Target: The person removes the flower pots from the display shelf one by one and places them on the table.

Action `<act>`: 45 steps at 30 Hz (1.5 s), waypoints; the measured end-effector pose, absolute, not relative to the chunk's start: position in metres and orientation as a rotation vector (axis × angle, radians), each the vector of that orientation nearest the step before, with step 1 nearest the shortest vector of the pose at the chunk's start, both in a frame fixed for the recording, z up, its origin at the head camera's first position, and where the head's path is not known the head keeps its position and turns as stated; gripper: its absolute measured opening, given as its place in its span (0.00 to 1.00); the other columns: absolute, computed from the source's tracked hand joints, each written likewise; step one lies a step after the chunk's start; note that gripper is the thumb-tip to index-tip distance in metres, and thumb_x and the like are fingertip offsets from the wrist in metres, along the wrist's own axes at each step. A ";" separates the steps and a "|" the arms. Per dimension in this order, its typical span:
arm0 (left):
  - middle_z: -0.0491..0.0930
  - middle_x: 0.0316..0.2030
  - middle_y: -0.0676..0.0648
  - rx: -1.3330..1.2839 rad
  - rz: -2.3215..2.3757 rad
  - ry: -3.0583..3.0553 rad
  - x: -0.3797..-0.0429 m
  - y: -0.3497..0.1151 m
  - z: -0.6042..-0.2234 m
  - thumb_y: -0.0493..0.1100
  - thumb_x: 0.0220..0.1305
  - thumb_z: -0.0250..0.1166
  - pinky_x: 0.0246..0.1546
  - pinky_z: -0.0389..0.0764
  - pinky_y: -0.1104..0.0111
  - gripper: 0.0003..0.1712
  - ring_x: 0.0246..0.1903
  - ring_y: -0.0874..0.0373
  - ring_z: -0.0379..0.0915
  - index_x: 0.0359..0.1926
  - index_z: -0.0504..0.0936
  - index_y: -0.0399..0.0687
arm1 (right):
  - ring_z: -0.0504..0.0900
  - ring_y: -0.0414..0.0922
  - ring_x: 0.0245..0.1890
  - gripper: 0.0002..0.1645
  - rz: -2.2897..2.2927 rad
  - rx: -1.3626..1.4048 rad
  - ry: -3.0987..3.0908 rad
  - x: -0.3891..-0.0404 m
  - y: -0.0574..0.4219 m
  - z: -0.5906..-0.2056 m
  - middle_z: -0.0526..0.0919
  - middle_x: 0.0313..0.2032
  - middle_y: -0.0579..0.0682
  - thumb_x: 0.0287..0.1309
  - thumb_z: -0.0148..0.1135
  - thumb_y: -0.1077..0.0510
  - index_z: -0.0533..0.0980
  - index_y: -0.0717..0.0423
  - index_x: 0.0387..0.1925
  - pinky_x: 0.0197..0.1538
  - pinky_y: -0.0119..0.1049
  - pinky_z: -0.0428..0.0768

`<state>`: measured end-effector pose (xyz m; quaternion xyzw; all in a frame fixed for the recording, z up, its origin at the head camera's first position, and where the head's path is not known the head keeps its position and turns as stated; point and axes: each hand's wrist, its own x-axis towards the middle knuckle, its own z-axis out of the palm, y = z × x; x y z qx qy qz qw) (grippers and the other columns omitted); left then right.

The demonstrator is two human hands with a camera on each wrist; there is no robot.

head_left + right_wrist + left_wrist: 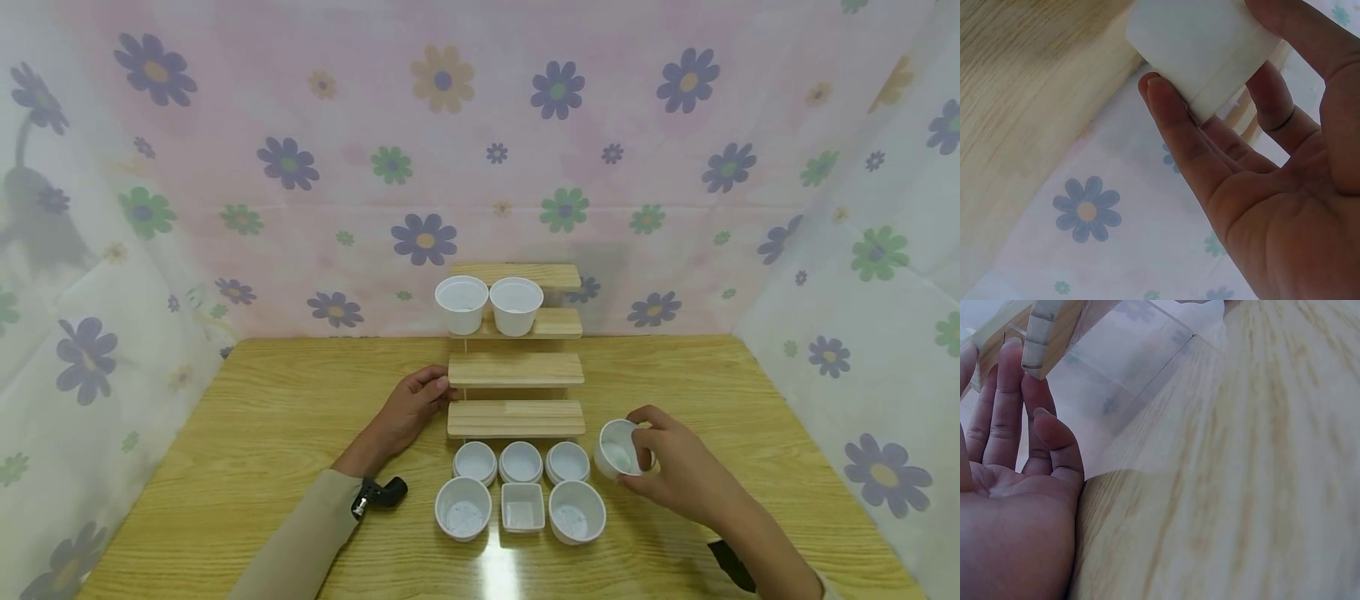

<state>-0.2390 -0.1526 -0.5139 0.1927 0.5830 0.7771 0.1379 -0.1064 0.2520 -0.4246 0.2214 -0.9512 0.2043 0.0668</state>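
A stepped wooden display stand [516, 370] with clear supports stands at the middle of the table. My left hand [411, 406] is at its left side, thumb and fingers gripping the end of a board [1054, 337]; part of the fingers is hidden in the head view. To the right of the stand, my right hand [678, 467] pinches a white round cup [617, 447] between thumb and fingers, its mouth tilted. The right wrist view shows the cup's smooth outer wall [1204, 50]. Two white cups, one on the left [462, 307] and one on the right [516, 307], stand side by side on an upper step.
In front of the stand sit three small white bowls [521, 463] in a row. Nearer are a left white cup [462, 510], a square white dish [522, 508] and a right white cup [577, 513]. Flowered cloth [480, 167] hangs behind the wooden table [300, 383].
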 end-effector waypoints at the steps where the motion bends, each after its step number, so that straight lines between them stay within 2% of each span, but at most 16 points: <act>1: 0.84 0.47 0.54 0.557 2.249 1.686 -0.239 -0.153 -0.514 0.45 0.83 0.58 0.54 0.82 0.67 0.08 0.48 0.61 0.83 0.54 0.82 0.53 | 0.85 0.48 0.45 0.31 0.612 0.667 -2.870 -0.107 0.252 -0.425 0.81 0.56 0.54 0.43 0.90 0.54 0.68 0.43 0.19 0.36 0.34 0.79; 26: 0.84 0.46 0.54 0.525 2.256 1.700 -0.237 -0.151 -0.510 0.42 0.84 0.57 0.53 0.83 0.68 0.08 0.47 0.61 0.84 0.53 0.82 0.53 | 0.85 0.50 0.45 0.29 0.587 0.670 -2.910 -0.111 0.249 -0.436 0.81 0.56 0.57 0.44 0.89 0.53 0.70 0.44 0.20 0.37 0.35 0.81; 37: 0.84 0.46 0.53 0.507 2.259 1.694 -0.237 -0.151 -0.511 0.42 0.83 0.57 0.53 0.82 0.68 0.08 0.47 0.61 0.83 0.53 0.83 0.53 | 0.85 0.51 0.47 0.23 0.622 0.656 -2.918 -0.107 0.246 -0.436 0.80 0.57 0.55 0.46 0.88 0.51 0.76 0.42 0.28 0.40 0.37 0.82; 45: 0.84 0.46 0.53 0.502 2.260 1.694 -0.237 -0.151 -0.512 0.41 0.84 0.57 0.54 0.83 0.68 0.08 0.47 0.61 0.83 0.53 0.82 0.52 | 0.86 0.58 0.53 0.20 0.598 0.647 -2.865 -0.101 0.246 -0.427 0.76 0.66 0.60 0.48 0.87 0.49 0.79 0.38 0.32 0.46 0.49 0.86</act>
